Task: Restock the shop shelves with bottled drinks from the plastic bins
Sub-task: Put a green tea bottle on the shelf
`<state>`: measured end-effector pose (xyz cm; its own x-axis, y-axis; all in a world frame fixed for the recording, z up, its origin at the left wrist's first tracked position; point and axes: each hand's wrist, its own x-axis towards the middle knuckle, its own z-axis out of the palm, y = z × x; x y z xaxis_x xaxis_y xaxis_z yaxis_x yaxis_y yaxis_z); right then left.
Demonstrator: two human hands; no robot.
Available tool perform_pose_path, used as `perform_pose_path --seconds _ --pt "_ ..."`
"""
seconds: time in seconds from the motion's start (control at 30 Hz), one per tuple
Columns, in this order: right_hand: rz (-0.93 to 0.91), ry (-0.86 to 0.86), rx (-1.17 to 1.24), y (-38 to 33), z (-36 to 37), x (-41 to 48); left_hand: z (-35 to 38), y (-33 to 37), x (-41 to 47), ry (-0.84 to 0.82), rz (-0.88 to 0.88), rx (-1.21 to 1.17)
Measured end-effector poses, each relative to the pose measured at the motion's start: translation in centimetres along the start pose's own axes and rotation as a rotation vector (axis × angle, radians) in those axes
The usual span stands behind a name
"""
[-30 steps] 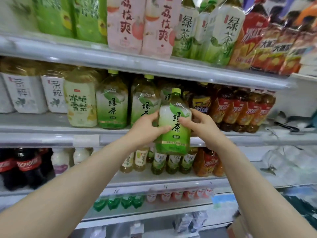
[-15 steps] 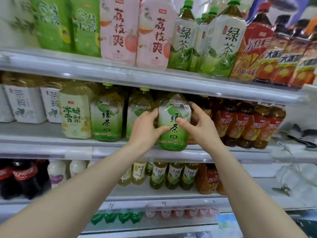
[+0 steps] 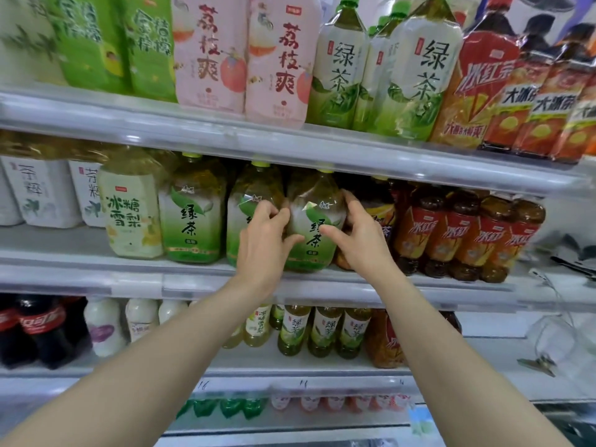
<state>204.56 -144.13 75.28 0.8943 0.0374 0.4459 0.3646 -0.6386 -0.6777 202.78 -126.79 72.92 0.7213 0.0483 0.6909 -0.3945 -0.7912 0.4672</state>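
Both forearms are stretching up and forward, the left hand (image 3: 264, 241) and right hand (image 3: 359, 243) wrapping their fingers (image 3: 350, 203) around opposite sides of the green tea bottle (image 3: 314, 227), which is standing upright on the middle shelf (image 3: 129, 280) just beside a matching bottle (image 3: 238, 221).

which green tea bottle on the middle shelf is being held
The rightmost green tea bottle: left hand and right hand both grip its sides.

Bright, even light glints on the shelf rail (image 3: 290, 146); corners blur and bow.
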Motion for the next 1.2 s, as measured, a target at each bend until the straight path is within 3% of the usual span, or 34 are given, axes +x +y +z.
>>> perform_pose_path --seconds 0.57,0.87,1.2 --pt "0.010 0.181 -0.015 0.2 1.0 0.4 1.5 -0.1 -1.2 0.011 0.043 0.027" --pt "-0.039 0.217 -0.220 -0.6 0.1 -0.1 2.8 -0.8 -2.8 -0.051 0.055 0.157" --pt "-0.059 0.265 -0.127 0.0 0.4 -0.7 2.1 -0.1 -3.5 -0.148 0.020 -0.100"
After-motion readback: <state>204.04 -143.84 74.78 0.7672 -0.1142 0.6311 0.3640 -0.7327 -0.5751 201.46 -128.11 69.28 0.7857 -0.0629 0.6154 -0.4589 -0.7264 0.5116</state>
